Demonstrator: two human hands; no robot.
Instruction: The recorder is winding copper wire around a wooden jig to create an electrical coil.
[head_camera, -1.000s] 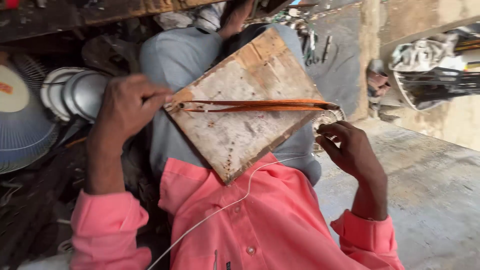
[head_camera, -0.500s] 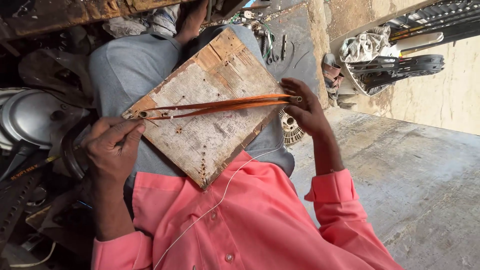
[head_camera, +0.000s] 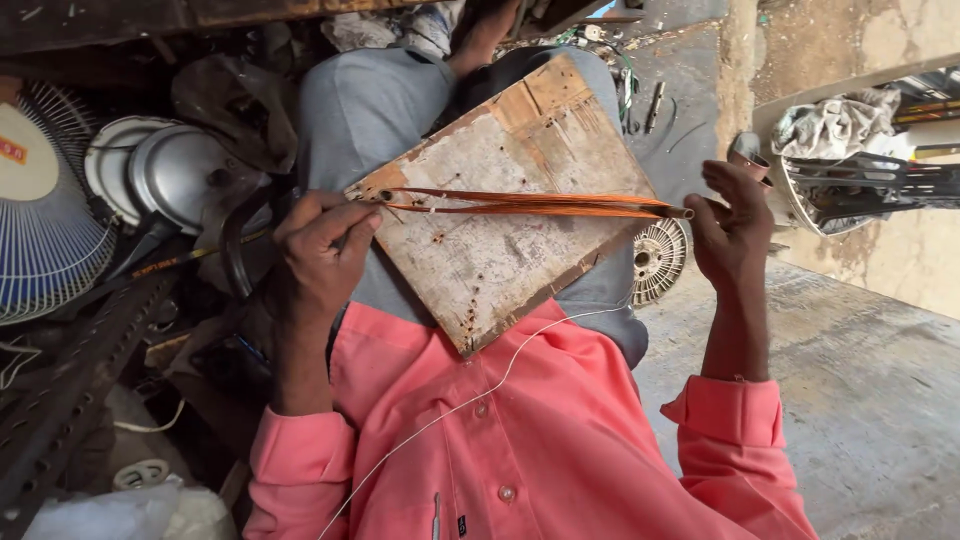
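A worn wooden board (head_camera: 510, 215) rests on my lap, tilted like a diamond. A long bundle of copper wire (head_camera: 530, 203) is stretched across it between two pegs. My left hand (head_camera: 318, 255) pinches the wire at the board's left corner. My right hand (head_camera: 732, 232) is at the right corner, its fingers curled by the wire's end there. A thin white cord (head_camera: 470, 400) runs down over my pink shirt.
To the left lie a fan guard (head_camera: 35, 225), metal motor covers (head_camera: 165, 175) and dark scrap. A round fan motor part (head_camera: 655, 258) sits beside my right knee on the concrete floor (head_camera: 860, 370). More fan parts and cloth (head_camera: 850, 160) lie at the right.
The view has swung between frames. My left hand has moved off the board's top-left corner to pinch the wire at its left end. My right hand stays at the wire's right end.
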